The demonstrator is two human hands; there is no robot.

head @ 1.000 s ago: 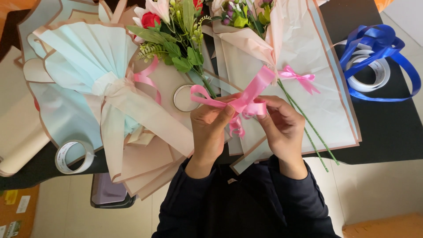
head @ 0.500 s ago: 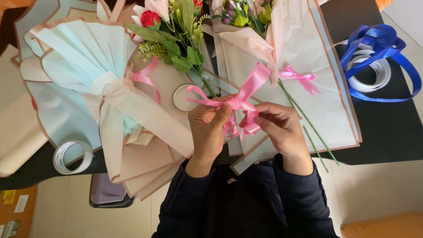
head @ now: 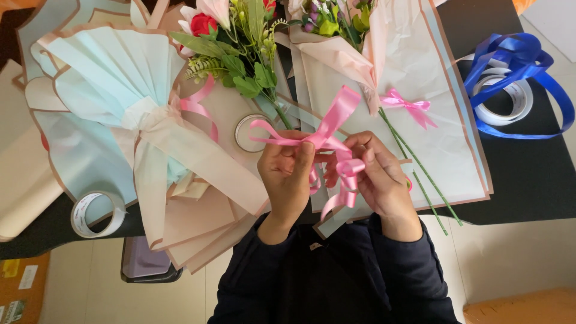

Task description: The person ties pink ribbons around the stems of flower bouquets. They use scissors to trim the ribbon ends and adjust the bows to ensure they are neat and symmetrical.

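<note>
Both hands hold a pink ribbon (head: 327, 138) above the table's near edge. My left hand (head: 289, 177) pinches the ribbon's middle between thumb and fingers, with a loop sticking out to the left and a tail rising to the upper right. Close beside it, my right hand (head: 378, 177) grips a folded loop whose end hangs down. Under the hands lie a bouquet of flowers (head: 231, 42) and peach wrapping paper (head: 414, 102) bearing a small finished pink bow (head: 409, 108).
A fan of pale blue and peach paper (head: 114, 102) covers the left of the black table (head: 528, 180). A blue ribbon spool (head: 510, 84) sits at the right. Tape rolls lie at centre (head: 252, 133) and at the left edge (head: 96, 213).
The right hand has drawn a loop of ribbon downward and closer to the left hand. The upper tail has shifted slightly to the right.
</note>
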